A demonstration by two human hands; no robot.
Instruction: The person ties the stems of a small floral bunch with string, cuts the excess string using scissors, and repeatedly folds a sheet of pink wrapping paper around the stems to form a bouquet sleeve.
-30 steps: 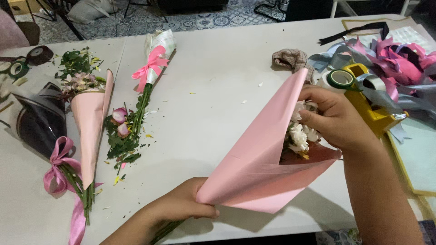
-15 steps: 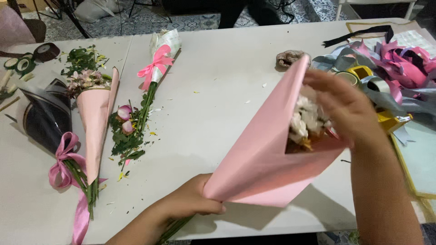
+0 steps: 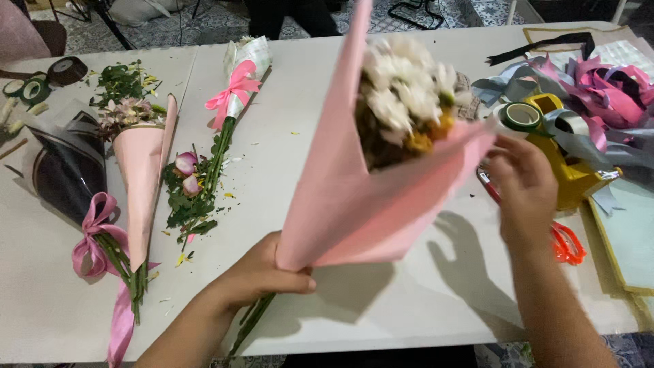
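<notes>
My left hand (image 3: 262,276) grips the narrow bottom of a pink paper cone (image 3: 354,197) wrapped around white and yellow flowers (image 3: 405,95), with green stems (image 3: 251,324) sticking out below the hand. The bouquet is lifted and tilted upright above the white table (image 3: 300,123). My right hand (image 3: 524,187) is at the cone's right upper edge, fingers pinching the paper's corner. The flower heads show above the paper fold.
On the left lie a finished pink-wrapped bouquet with a pink ribbon (image 3: 139,177), a dark wrapped one (image 3: 61,170), a white wrapped bunch with a pink bow (image 3: 238,82) and loose stems (image 3: 187,197). A yellow tape dispenser (image 3: 562,160), ribbons (image 3: 599,82), orange scissors (image 3: 565,242) and tape rolls (image 3: 41,82) lie around.
The bouquet has been raised off the table and tipped upright toward the camera. My right hand moved from inside the flowers to the cone's right edge.
</notes>
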